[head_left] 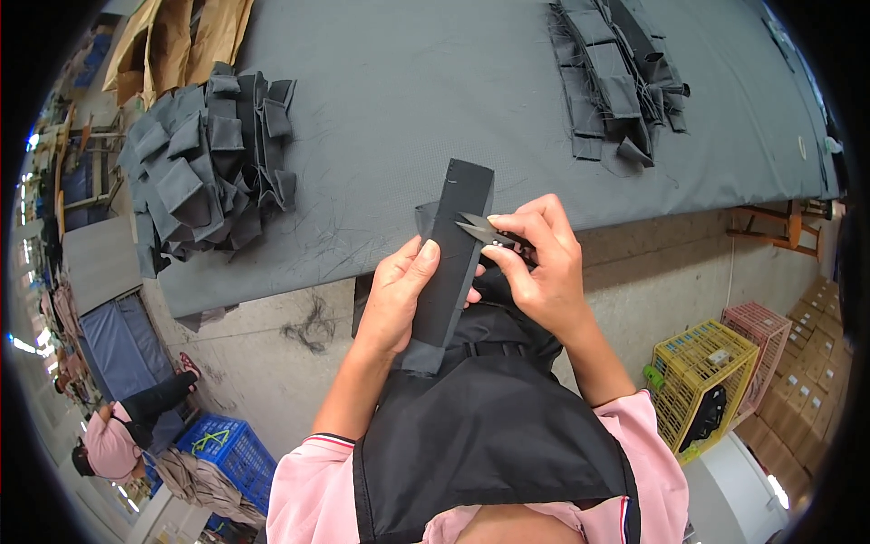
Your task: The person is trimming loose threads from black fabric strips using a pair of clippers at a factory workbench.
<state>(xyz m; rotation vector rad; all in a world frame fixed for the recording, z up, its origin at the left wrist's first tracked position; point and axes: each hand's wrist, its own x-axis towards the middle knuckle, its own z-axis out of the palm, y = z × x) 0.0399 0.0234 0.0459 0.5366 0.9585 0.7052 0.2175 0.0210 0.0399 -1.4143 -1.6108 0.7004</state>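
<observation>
My left hand grips a dark fabric strip, its thumb lying on top and its other fingers behind. The strip is held up at a tilt near the table's front edge, with a grey folded end at the bottom. In my right hand is a pair of thread snips, pinched between thumb and fingers. The pointed blades are spread a little and lie against the strip's right side. Whether a thread is between them is too small to tell.
On the grey-covered table, a heap of sewn dark pieces lies left and another bundle far right. Brown paper is behind the left heap. Yellow and blue crates stand on the floor. Another person is at lower left.
</observation>
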